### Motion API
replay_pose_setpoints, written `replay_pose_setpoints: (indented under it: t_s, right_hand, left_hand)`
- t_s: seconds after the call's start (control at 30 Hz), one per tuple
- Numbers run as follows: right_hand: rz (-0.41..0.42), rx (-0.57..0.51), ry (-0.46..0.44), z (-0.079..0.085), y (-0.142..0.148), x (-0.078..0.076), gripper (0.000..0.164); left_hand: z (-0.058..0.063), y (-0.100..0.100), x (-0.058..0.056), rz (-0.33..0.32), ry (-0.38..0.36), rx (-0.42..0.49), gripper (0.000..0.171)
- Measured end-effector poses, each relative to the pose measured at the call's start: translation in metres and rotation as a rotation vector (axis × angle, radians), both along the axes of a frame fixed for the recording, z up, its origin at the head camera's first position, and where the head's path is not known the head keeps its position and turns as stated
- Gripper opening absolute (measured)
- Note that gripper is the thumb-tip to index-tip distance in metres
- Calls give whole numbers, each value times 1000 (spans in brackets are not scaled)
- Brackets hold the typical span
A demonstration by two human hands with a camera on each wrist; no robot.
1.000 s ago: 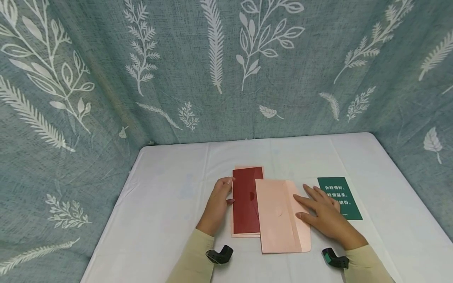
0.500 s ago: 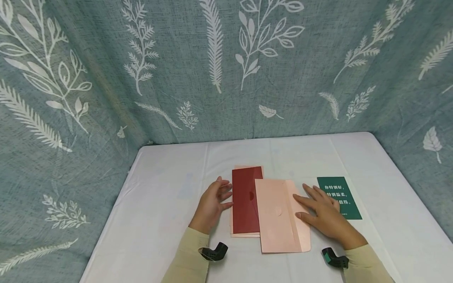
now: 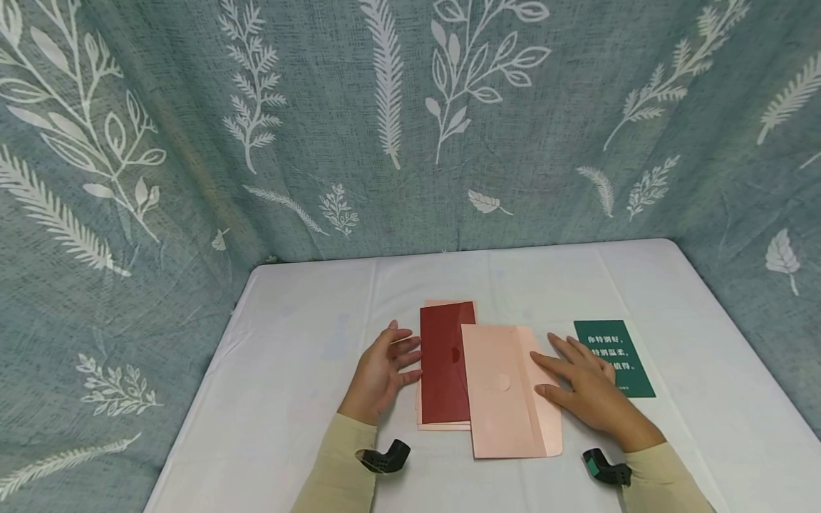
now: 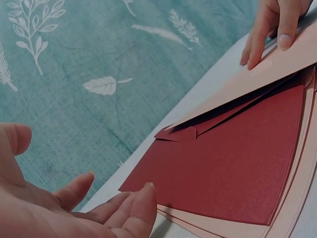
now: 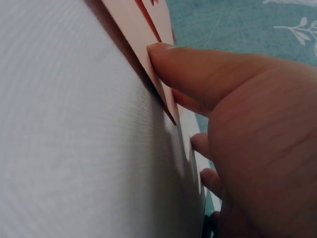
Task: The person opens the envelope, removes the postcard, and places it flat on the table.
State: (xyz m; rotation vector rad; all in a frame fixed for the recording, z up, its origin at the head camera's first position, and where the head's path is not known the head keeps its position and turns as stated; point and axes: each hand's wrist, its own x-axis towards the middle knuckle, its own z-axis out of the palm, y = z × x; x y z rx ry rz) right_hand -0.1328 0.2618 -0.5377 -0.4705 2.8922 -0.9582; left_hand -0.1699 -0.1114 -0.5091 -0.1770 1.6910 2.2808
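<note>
A pink envelope (image 3: pixel 500 399) lies with its flap unfolded to the right, overlapping a dark red envelope (image 3: pixel 442 370). Under the red one, more pink envelopes (image 4: pixel 198 228) peek out at the edges. My right hand (image 3: pixel 586 392) rests its thumb and fingertips on the pink flap (image 5: pixel 166 74), fingers spread and fairly straight. At the red envelope's left edge, my left hand (image 3: pixel 378 370) holds nothing; its palm faces the stack and its fingers are loosely bent. The left wrist view shows the left fingertips (image 4: pixel 146 198) right by the red envelope's border.
A green card (image 3: pixel 612 338) with white writing lies right of the pink envelope, partly covered by the right hand. Everything is on a white-covered table (image 3: pixel 308 342). Blue-green leaf-patterned cloth (image 3: pixel 321 128) hangs behind and at both sides.
My left hand has let go of the stack's left edge, moved slightly left and loosened its fingers. The right hand stays put on the flap.
</note>
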Motion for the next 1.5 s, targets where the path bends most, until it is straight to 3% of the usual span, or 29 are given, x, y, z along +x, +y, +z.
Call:
replay_pose_setpoints:
  t_s: [0.8,1.5]
  right_hand:
    - [-2,14,18,-2,0,-1,59]
    - [1,4,7,1,0,0,59]
  left_hand:
    - [2,-4,1,13,-57,0,77]
    - [12,-5,6,-57,-62,-24,83]
